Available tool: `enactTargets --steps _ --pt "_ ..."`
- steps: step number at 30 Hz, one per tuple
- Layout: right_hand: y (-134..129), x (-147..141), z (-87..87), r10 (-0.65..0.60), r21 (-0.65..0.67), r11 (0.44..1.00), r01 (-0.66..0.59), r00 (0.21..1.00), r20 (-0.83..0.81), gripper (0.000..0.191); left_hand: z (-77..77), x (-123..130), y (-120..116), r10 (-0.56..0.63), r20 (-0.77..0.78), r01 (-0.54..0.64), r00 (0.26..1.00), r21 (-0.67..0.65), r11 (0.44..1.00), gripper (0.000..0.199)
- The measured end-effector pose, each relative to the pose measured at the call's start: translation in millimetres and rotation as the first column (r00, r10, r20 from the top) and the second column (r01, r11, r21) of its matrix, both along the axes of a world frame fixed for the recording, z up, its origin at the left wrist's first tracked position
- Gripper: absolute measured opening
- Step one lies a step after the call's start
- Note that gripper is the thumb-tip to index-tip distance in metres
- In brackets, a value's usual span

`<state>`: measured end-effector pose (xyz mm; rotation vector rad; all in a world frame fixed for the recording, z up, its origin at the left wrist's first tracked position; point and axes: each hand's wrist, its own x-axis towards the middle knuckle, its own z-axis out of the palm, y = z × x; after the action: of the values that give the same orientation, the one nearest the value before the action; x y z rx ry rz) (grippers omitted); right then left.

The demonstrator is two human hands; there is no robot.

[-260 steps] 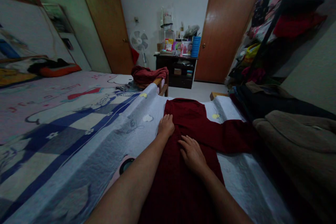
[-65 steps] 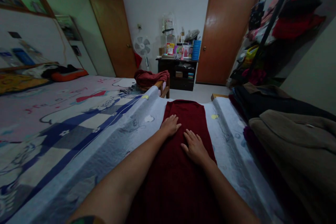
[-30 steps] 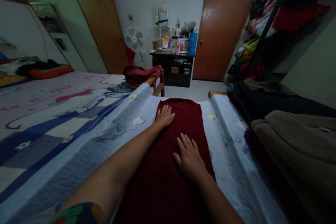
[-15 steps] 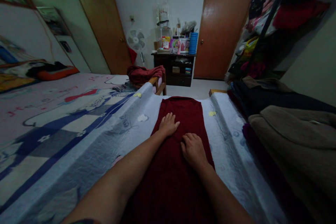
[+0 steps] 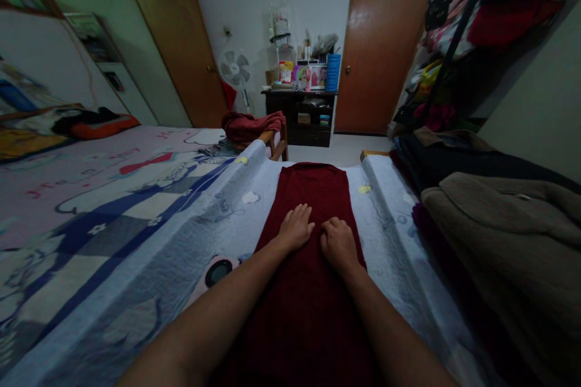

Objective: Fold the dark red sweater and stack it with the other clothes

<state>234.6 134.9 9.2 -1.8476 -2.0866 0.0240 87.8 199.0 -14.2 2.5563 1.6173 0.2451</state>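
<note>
Left hand (image 5: pixel 297 227): flat, gripping nothing.
Right hand (image 5: pixel 339 245): curled; cannot tell if pinching.
Maroon garment (image 5: pixel 313 308): beneath both your hands, neither nearer, long axis pointing straight away from you.

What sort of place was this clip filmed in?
Most likely a bedroom in a home: there is a patterned blanket on the left, folded clothes on the right, and a fan by the far wall.

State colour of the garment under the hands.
Dark red garment, best seen in the head view.
</note>
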Motion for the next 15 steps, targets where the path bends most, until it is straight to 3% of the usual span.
enactTargets --steps 4,11,15 --pt "7 10 -7.1 -0.103 -0.049 0.994 0.101 0.993 -0.053 0.038 -11.7 -2 -2 0.012 0.02 -0.013 1.0 0.037 0.999 0.057" --pt "18 27 -13.7 0.024 -0.143 0.989 -0.039 0.994 -0.107 0.042 -11.8 -4 -1 0.008 0.056 -0.009 0.998 0.033 0.999 0.055" --pt "16 23 -8.5 0.013 -0.111 0.994 -0.023 0.996 -0.088 0.041 -10.1 -6 -3 0.011 0.08 -0.013 0.997 0.024 1.0 0.053"
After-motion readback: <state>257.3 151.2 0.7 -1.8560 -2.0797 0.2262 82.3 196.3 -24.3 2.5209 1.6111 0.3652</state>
